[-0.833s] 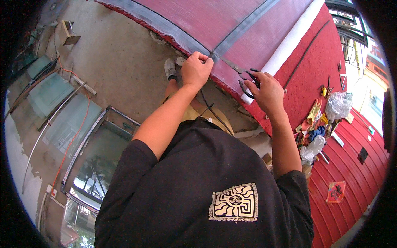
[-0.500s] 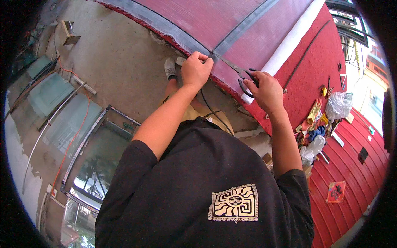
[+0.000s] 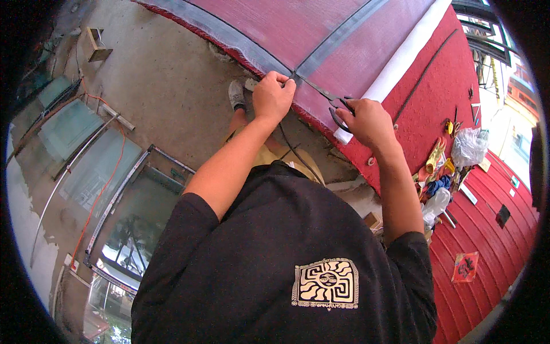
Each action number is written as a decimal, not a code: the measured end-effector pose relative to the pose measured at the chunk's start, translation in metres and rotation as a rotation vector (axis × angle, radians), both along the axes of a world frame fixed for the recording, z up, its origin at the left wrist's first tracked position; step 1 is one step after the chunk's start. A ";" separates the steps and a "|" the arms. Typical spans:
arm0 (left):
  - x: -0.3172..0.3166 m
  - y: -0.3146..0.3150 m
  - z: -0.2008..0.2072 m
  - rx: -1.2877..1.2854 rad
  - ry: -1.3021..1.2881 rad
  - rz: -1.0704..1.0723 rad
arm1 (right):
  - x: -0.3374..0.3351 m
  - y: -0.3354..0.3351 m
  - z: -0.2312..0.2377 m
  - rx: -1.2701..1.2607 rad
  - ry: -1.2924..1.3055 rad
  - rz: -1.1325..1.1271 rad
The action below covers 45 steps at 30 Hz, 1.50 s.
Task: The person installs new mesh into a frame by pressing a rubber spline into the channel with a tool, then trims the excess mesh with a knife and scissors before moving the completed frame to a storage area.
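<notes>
The left hand (image 3: 272,98) seems to pinch the cord (image 3: 290,147) hanging below it, so the right hand (image 3: 369,123), gripping scissors (image 3: 322,92), should guide the tips clear of that pinch.

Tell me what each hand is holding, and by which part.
The right hand holds the scissors by their black handles. The left hand appears to pinch the black cord between its fingertips; exactly where is hidden.
</notes>
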State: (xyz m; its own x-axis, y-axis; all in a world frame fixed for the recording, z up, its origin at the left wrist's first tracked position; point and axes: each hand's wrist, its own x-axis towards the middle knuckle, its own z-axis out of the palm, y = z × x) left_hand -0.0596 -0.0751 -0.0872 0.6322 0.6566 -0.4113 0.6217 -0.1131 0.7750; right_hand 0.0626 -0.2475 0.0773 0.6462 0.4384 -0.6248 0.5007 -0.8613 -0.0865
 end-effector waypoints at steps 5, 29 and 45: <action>0.006 0.003 0.002 -0.003 -0.013 -0.007 | 0.022 0.031 0.018 -0.162 -0.030 0.123; -0.032 -0.029 0.014 -0.713 -0.277 -0.024 | 0.012 0.001 0.008 -0.038 -0.109 0.169; 0.003 -0.035 0.007 -0.453 -0.147 -0.083 | -0.044 -0.014 -0.031 0.109 0.033 -0.130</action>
State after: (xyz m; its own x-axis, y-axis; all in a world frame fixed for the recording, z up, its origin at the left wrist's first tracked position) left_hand -0.0563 -0.1104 -0.0801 0.7480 0.3772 -0.5461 0.5047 0.2112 0.8371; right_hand 0.0187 -0.2619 0.0460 0.6816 0.4188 -0.6001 0.3808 -0.9032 -0.1979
